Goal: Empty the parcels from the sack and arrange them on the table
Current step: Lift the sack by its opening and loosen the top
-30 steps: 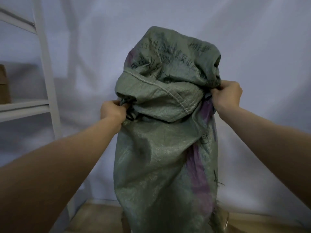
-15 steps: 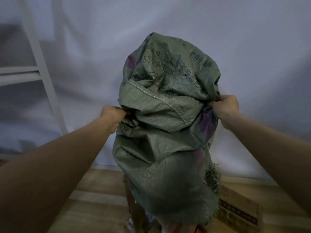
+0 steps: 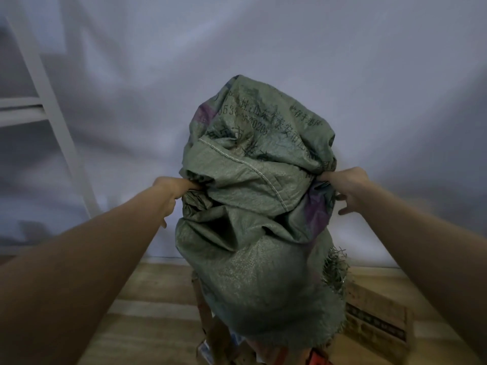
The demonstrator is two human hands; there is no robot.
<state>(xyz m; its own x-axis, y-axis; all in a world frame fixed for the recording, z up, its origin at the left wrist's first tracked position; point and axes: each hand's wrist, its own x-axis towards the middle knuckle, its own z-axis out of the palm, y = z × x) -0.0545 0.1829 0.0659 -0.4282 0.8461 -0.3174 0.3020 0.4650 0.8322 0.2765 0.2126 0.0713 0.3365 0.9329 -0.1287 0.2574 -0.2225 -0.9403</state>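
- A person holds a green woven sack (image 3: 259, 219) upside down above a wooden table (image 3: 147, 306), its stitched bottom seam folded over at the top and its frayed mouth hanging downward.
- The left hand (image 3: 172, 191) is clenched on a bunch of sack fabric at the sack's left side, fingers buried in the folds.
- The right hand (image 3: 347, 187) pinches the fabric at the sack's right side between thumb and upper fingers; its lower fingers stand loose off the cloth.
- Dark printed characters and digits run across the sack's upper part, with purple staining near the top left and along the right side.
- The sack's lower half bulges, though what remains inside cannot be made out.
- Under the frayed mouth, at the near edge of the table, parcels (image 3: 232, 346) lie partly hidden: a brown carton edge, a bluish-white packet and a red item, blurred.
- A cardboard box (image 3: 379, 322) with a dark printed band rests on the table just right of the sack's mouth.
- A pale draped backdrop (image 3: 290, 48) hangs beyond the far edge of the table, and a white shelving frame (image 3: 50, 101) stands at the left.
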